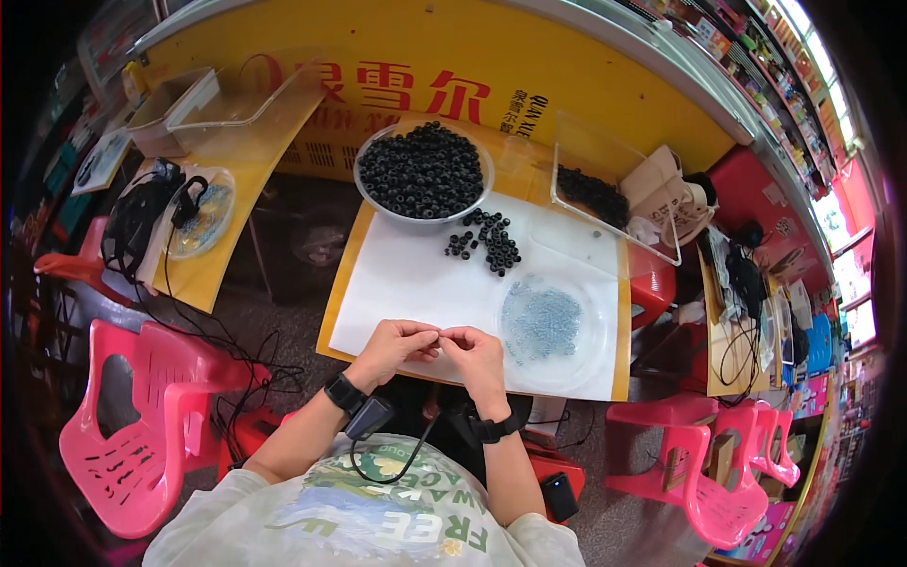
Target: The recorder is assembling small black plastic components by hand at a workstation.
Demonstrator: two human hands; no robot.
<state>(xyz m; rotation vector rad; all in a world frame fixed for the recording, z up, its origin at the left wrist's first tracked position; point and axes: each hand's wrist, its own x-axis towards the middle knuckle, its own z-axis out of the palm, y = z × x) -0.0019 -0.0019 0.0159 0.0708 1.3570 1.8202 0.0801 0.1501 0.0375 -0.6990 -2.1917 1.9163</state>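
My left hand point(395, 348) and my right hand point(475, 362) meet over the near edge of the white sheet point(387, 274). Thumbs and forefingers are pinched together, tip to tip; whatever lies between them is too small to make out. A pile of tiny pale blue translucent pieces point(541, 321) lies on a clear round plate point(597, 352), just beyond my right hand. Farther off, small black ring-like pieces point(496, 248) lie loose on the sheet. Many more of these fill a round translucent bowl point(416, 221) at the table's far left.
A clear bin point(557, 156) with black pieces stands at the far right, beside a cream bag point(657, 180). To the left are a side table point(203, 274) with cables and a pink chair point(142, 406). More pink chairs point(709, 491) stand at right. A yellow panel point(312, 57) borders the back.
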